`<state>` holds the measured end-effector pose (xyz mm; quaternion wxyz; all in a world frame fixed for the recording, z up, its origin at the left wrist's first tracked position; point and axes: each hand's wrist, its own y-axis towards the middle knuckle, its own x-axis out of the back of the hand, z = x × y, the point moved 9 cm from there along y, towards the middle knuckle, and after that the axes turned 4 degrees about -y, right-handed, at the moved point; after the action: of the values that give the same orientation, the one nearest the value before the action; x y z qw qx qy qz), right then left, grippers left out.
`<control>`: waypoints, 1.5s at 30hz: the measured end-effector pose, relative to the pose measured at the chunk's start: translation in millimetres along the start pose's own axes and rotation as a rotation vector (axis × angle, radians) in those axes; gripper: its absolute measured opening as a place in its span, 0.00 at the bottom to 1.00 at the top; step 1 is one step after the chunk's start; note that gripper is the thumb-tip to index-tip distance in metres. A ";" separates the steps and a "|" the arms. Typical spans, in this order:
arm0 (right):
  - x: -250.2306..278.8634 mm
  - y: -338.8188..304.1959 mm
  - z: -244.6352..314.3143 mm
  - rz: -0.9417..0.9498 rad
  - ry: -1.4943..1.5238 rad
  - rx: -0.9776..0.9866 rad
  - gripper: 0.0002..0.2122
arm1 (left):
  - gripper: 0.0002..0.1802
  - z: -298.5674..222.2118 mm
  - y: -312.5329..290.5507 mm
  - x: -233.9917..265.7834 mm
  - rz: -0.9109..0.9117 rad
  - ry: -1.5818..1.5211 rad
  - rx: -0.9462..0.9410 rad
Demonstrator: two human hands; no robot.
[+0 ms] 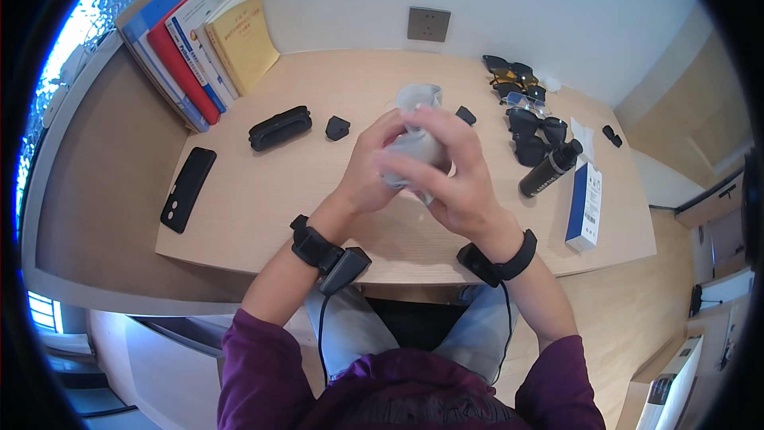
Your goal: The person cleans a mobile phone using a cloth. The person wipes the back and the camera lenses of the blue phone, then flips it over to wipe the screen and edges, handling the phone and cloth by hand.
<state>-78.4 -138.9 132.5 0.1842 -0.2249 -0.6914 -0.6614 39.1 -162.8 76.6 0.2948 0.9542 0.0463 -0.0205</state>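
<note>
Over the middle of the desk, my left hand (366, 163) and my right hand (460, 179) are closed together around a crumpled light grey cloth (417, 97). Part of the cloth sticks out above my fingers and part shows between my palms. Whether anything lies inside the cloth is hidden. My right fingers are slightly blurred and press over the cloth from the right, while my left fingers cup it from the other side. Just beyond my right hand is a small black piece (466, 115); a second black piece (337, 128) lies to the left of my hands.
Left on the desk (239, 215) are a black oblong case (280, 128), a black phone-shaped item (189, 189) and upright books (191, 56). On the right stand several glasses (525, 123) in a row, a black bottle (551, 169), a blue-white box (585, 207) and a white tissue (583, 139).
</note>
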 end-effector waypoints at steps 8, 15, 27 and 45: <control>11.5 -14.8 -49.7 -0.114 0.147 -0.352 0.14 | 0.34 -3.8 -1.9 -8.6 0.144 0.102 -0.095; 6.3 -13.9 -50.1 -0.147 0.457 -0.481 0.14 | 0.35 -10.0 -3.8 -9.1 0.170 0.144 -0.167; 17.3 -11.0 -35.5 -0.153 0.104 -0.364 0.15 | 0.33 -22.1 -4.2 -6.4 0.084 0.289 -0.233; 30.2 -4.1 -32.8 -0.163 0.033 -0.286 0.17 | 0.32 -21.0 -2.2 -3.5 0.100 0.395 -0.241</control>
<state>-107.2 -169.7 147.6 0.1073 -0.1810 -0.6030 -0.7695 35.6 -149.3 92.9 0.3926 0.8987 0.0580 0.1868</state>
